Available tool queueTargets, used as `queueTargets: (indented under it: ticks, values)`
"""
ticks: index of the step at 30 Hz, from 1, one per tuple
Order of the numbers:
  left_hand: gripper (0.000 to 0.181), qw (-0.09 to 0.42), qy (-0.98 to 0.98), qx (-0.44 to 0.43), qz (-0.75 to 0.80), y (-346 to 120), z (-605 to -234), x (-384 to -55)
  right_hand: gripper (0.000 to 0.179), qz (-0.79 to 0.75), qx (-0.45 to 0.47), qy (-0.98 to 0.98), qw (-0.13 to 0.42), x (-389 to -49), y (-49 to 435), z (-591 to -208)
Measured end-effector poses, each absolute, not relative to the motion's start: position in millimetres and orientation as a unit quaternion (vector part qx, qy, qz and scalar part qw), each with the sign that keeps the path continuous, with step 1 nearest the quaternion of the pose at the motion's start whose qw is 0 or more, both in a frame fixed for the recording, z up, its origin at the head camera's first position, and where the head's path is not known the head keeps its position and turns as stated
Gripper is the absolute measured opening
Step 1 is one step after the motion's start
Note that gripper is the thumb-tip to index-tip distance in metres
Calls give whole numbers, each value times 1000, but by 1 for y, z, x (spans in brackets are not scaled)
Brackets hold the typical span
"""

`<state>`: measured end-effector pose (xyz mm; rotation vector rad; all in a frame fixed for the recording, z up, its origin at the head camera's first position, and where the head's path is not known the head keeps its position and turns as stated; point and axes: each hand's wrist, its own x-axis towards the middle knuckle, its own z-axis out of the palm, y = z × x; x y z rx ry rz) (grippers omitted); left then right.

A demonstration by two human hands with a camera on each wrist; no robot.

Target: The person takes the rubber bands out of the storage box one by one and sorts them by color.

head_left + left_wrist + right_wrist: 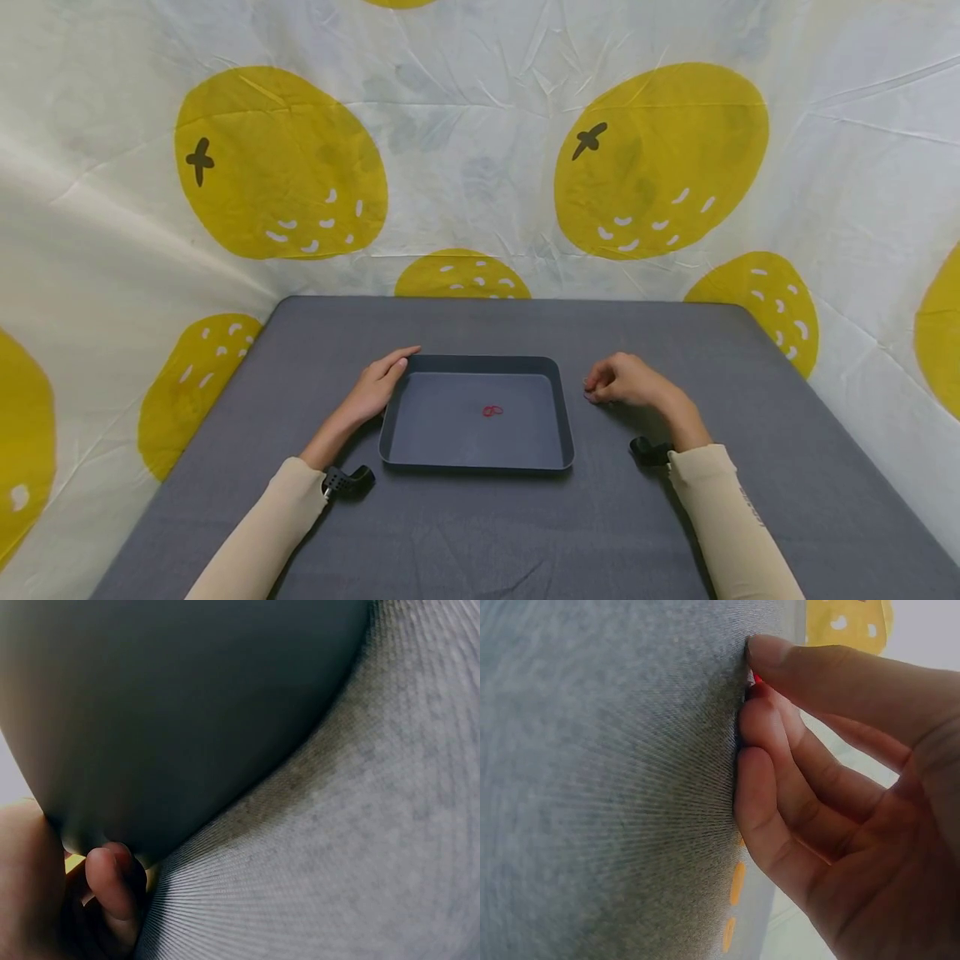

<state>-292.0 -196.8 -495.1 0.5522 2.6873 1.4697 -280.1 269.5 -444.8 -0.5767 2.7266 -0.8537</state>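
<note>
A dark grey rectangular tray point(435, 433) lies on the table, with a few thin red loops point(491, 411) resting on its floor. My left hand point(372, 388) holds the tray's far left corner, thumb on the rim and fingers along the outside. From the left wrist, the tray's wall point(202, 697) fills much of the view, with curled fingertips point(112, 881) against it. To the right of the tray, my right hand point(630, 383) is down at the tabletop, its fingers bent. A small red bit point(756, 678) shows between thumb and forefinger in the right wrist view; most of it is hidden.
Grey cloth covers the table point(480, 533). A pale curtain point(465, 167) printed with large yellow fruit hangs behind the table and at its sides. Black wrist devices point(349, 482) are worn at both cuffs.
</note>
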Motion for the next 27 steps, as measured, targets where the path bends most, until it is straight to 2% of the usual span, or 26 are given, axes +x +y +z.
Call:
queueTargets:
  ticks: [11, 27]
  values:
    - [44, 8, 866, 177, 467, -197, -495, -293, 3, -279, -201, 933, 112, -280, 270, -444]
    - [44, 11, 864, 179, 470, -197, -494, -293, 7, -293, -197, 929, 109, -279, 279, -442]
